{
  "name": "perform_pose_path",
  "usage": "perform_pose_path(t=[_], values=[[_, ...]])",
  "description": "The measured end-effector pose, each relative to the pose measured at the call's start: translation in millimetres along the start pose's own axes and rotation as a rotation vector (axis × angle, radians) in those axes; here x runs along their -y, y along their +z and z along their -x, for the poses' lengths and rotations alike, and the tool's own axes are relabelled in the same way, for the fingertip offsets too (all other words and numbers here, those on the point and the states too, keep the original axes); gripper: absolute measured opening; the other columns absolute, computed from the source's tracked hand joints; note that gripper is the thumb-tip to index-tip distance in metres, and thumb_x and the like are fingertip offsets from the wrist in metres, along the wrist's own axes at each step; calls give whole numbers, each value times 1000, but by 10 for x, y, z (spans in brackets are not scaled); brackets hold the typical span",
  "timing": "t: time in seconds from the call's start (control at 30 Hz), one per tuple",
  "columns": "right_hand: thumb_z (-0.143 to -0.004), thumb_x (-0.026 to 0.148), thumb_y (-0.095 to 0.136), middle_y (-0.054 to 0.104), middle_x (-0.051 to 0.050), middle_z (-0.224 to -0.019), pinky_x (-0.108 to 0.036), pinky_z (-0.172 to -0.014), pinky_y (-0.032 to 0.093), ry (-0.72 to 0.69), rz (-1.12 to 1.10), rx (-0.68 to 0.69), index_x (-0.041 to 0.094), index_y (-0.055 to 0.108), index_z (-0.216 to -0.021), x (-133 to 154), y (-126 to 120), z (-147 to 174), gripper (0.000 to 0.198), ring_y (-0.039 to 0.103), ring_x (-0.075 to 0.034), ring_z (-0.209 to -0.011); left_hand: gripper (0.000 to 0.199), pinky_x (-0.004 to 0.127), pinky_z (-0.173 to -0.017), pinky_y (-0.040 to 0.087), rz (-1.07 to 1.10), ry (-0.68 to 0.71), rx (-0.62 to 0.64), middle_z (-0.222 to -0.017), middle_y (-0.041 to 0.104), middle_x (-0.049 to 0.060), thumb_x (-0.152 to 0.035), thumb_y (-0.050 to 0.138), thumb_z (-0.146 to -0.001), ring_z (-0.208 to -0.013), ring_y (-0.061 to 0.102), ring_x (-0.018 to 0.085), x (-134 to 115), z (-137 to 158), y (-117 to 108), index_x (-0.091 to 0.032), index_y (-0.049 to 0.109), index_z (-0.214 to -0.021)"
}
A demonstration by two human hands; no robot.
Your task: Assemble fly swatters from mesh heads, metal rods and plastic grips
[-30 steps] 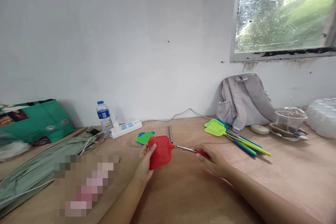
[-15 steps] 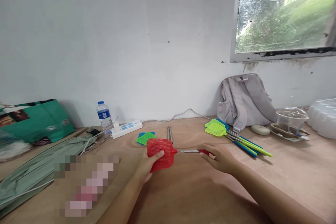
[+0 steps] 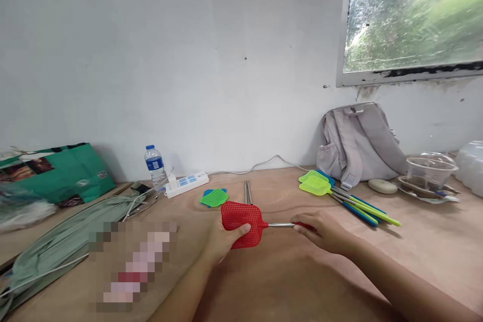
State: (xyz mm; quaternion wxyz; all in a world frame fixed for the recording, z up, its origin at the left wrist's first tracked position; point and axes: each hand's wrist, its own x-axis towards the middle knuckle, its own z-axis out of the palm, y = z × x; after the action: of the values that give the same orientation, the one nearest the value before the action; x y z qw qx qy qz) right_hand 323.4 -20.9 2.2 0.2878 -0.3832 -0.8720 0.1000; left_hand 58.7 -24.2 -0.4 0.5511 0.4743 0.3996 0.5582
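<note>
Nearest the person, a blurred, pixelated patch (image 3: pixel 130 266) covers part of the pale wooden tabletop (image 3: pixel 287 282), and both bare forearms reach forward over the wood. The left hand (image 3: pixel 222 241) is closed on the lower left edge of a red plastic mesh fly swatter head (image 3: pixel 241 217), thumb lying on top of the mesh and the fingers under it. The right hand (image 3: pixel 324 231) is wrapped round the red grip end of the same swatter, with a short silvery metal shaft (image 3: pixel 281 224) showing between the two hands. The swatter lies nearly level, just above the table at its middle, head to the left and grip to the right.

Just beyond the red head sit two small loose mesh heads, a green one on top of a blue one (image 3: pixel 214 197), and beside them a pair of thin bare metal rods (image 3: pixel 248 192) pointing toward the wall. Further right a bundle of yellow-green and blue swatters with long handles (image 3: pixel 339 196) lies fanned across the wood.

To the left, a folded grey-green cloth (image 3: pixel 64 231) with a white cable across it lies along the table's edge. Behind it are a white power strip (image 3: pixel 186 184), a small clear water bottle with a blue cap (image 3: pixel 154 165) and a green printed bag (image 3: pixel 60 173).

At the far right, against the white wall, a pale grey backpack (image 3: pixel 358 143) leans upright, with a flat cream oval object (image 3: pixel 382 186) and a clear plastic cup on a dish (image 3: pixel 430 173) near it. A window with a weathered frame (image 3: pixel 411 15) shows blurred greenery outside.
</note>
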Motion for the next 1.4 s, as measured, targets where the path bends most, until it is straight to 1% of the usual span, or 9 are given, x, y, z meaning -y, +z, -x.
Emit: perform_pose_path(t=[0.23,0.4,0.57,0.7,0.83,1.03,1.23,1.33,1.4], values=[[-82,33,45,64,-5,-81,-26,-61,40,-3,-75,-15,25,61,-94,25,96,-26,21,57,-18,-71,39,33,-69,50,-134,34,-28,-80,68,8,-21,78,-47,-73,64,21,-115,-39,-63,-14,63,-81],[-82,29,44,61,-6,-98,-29,-74,42,10,6,-87,26,56,-104,-202,6,-63,25,57,-19,-87,34,31,-77,46,-73,322,-262,-100,61,4,-35,63,-65,-83,61,17,-105,-222,-270,-19,54,-94],[-82,32,43,62,-8,-98,-32,-78,42,267,221,-415,21,57,-100,-910,-283,128,26,57,-21,-89,22,31,-72,44,-554,338,-548,-84,58,2,-30,52,-65,-73,56,17,-64,-352,-562,-19,52,-84],[-80,32,41,65,-10,-91,-33,-71,42,638,492,-335,20,63,-91,-1419,-456,393,27,58,-25,-85,17,32,-66,44,-723,321,-566,-75,55,1,-29,47,-63,-65,53,17,-28,-382,-631,-18,52,-75],[-78,33,42,64,-16,-96,-38,-66,40,762,561,-301,18,66,-91,-1568,-457,493,31,58,-32,-86,13,32,-66,43,-754,321,-542,-75,53,1,-27,46,-61,-63,51,17,37,-426,-641,-19,51,-70],[-79,24,40,67,-9,-74,-30,-59,39,707,589,-96,22,68,-83,-1499,-378,395,28,60,-24,-70,11,31,-65,43,-825,298,-451,-72,54,1,-24,45,-63,-62,52,17,111,-468,-681,-18,52,-69],[-76,20,43,65,-13,-84,-34,-65,40,719,644,-125,17,66,-79,-1316,-347,290,24,59,-27,-79,13,33,-78,41,-933,314,-264,-79,59,3,-17,50,-62,-82,54,20,117,-427,-642,-19,61,-68],[-75,13,42,57,-15,-109,-42,-84,34,458,659,-292,16,60,-100,-1009,-91,108,31,49,-29,-102,21,34,-84,38,-1069,351,-124,-84,58,4,-11,48,-63,-89,53,21,109,-380,-598,-19,65,-73],[-76,14,42,58,-11,-108,-39,-88,33,182,492,-218,19,59,-100,-727,188,-55,30,48,-25,-102,24,34,-84,38,-1145,385,-55,-85,57,4,-9,48,-62,-89,52,21,92,-340,-566,-19,66,-75]])
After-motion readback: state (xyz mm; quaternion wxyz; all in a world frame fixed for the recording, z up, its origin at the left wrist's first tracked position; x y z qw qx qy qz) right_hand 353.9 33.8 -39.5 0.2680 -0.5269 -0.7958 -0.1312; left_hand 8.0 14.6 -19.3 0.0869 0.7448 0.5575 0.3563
